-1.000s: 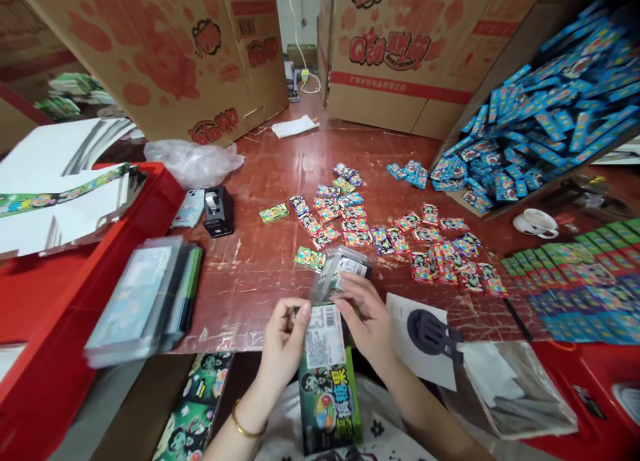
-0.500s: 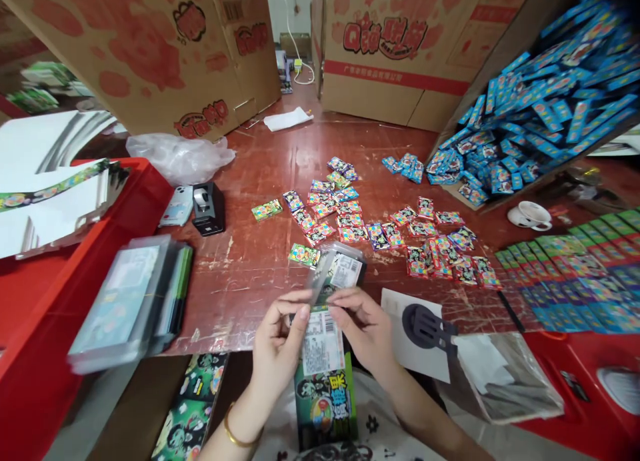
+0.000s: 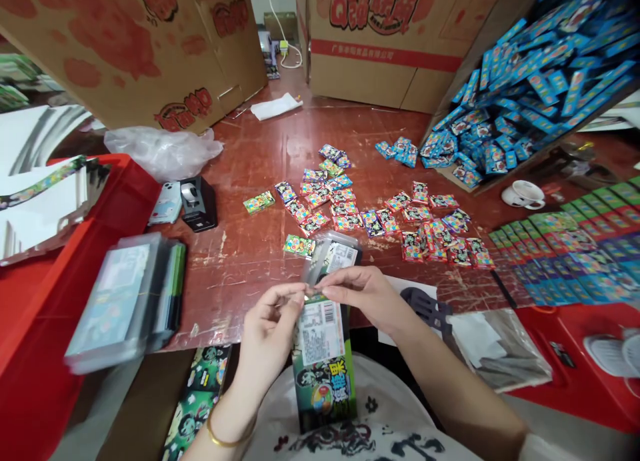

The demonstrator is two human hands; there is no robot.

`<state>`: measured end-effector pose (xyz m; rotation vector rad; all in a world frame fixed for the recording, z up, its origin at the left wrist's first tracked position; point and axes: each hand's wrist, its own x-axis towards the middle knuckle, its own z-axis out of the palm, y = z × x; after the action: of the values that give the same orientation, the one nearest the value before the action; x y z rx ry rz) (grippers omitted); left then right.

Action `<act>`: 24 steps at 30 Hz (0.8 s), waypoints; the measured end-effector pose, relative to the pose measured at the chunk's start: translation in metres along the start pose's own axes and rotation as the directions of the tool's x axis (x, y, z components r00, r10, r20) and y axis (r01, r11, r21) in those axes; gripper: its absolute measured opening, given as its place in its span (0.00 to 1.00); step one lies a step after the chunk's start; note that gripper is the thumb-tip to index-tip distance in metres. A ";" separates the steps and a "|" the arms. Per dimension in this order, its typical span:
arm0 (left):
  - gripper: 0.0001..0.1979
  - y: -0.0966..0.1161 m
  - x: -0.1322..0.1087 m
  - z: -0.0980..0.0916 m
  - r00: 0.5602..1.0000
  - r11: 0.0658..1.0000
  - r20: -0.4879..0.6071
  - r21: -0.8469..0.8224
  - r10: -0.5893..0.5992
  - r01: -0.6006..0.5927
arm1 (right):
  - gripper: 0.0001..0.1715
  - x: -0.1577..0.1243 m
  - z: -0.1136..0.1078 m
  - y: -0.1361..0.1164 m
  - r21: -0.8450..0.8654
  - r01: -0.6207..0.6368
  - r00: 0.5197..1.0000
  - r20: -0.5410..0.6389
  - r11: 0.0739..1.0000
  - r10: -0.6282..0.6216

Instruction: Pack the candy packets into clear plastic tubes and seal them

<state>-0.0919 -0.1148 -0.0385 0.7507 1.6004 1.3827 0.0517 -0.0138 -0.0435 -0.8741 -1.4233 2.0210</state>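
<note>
A flat green candy package [image 3: 326,388] with a white barcode label hangs upright in front of my body, over the table's near edge. My left hand [image 3: 270,331] pinches its top edge between thumb and fingers. Beside it, my right hand [image 3: 367,298] is also closed at the top edge, thumb against fingertips; the fingers nearly meet and hide the part between them. Just beyond lies a clear plastic sleeve [image 3: 340,251] with another label, partly covered by my right hand. Small green candy packets [image 3: 300,245] rest close to the sleeve.
Colourful small packets [image 3: 345,208] are scattered mid-table. A carton of blue packets [image 3: 545,81] leans at the back right, near a white cup [image 3: 523,194]. Stacked clear sleeves [image 3: 115,294], a black tape dispenser [image 3: 199,204] and a red bin [image 3: 60,274] stand left. Large cardboard boxes [image 3: 375,74] stand behind.
My hands have risen slightly with the green package, and my right hand has turned flatter over the top edge. The whole view has shifted a little.
</note>
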 end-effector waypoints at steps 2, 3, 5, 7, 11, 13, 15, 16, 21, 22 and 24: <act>0.11 -0.002 0.002 0.003 1.000 1.000 0.013 -0.007 -0.014 0.014 | 0.08 0.002 -0.005 0.004 0.012 -0.020 1.000 -0.021 1.000 0.020; 0.11 -0.003 0.003 0.005 1.000 1.000 0.022 0.021 0.012 -0.013 | 0.08 0.002 -0.008 0.006 0.008 -0.018 0.999 -0.036 1.000 0.019; 0.10 -0.009 0.004 0.009 0.994 0.990 0.042 0.093 0.104 -0.107 | 0.08 0.000 -0.010 0.012 -0.024 0.010 0.999 -0.050 1.000 -0.011; 0.09 -0.015 0.003 0.012 0.980 0.972 0.038 0.124 0.196 -0.199 | 0.07 -0.004 -0.010 0.015 -0.091 0.094 0.993 -0.065 0.991 -0.100; 0.05 -0.024 0.002 0.013 0.973 0.967 0.063 0.115 0.221 -0.227 | 0.04 -0.009 0.000 0.019 -0.219 0.304 0.942 -0.076 0.927 -0.327; 0.07 -0.028 0.002 0.013 0.981 0.973 0.075 0.138 0.178 -0.187 | 0.04 -0.008 0.005 0.022 -0.221 0.351 0.925 -0.067 0.910 -0.373; 0.10 -0.033 0.001 0.013 0.989 0.968 0.036 0.204 0.144 -0.148 | 0.04 -0.005 0.010 0.028 -0.222 0.361 0.914 -0.107 0.906 -0.391; 0.13 -0.035 0.002 0.013 0.990 0.960 0.010 0.243 0.140 -0.138 | 0.04 -0.004 0.012 0.031 -0.239 0.360 0.905 -0.145 0.902 -0.400; 0.18 -0.037 0.028 0.015 0.988 0.965 -0.042 0.225 0.151 -0.137 | 0.08 -0.004 -0.005 0.035 -0.440 0.339 0.852 -0.231 0.831 -0.470; 0.19 -0.034 0.036 0.018 0.987 0.972 -0.061 0.192 0.151 -0.137 | 0.09 -0.007 -0.019 0.033 -0.484 0.312 0.837 -0.266 0.817 -0.478; 0.21 -0.026 0.051 0.029 0.994 0.991 -0.064 0.103 0.088 -0.082 | 0.09 -0.019 -0.059 0.026 -0.566 0.203 0.796 -0.379 0.799 -0.471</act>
<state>-0.0859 -0.0631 -0.0754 0.8478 1.7189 1.4104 0.1073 0.0009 -0.0783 -1.1427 -1.6581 1.0321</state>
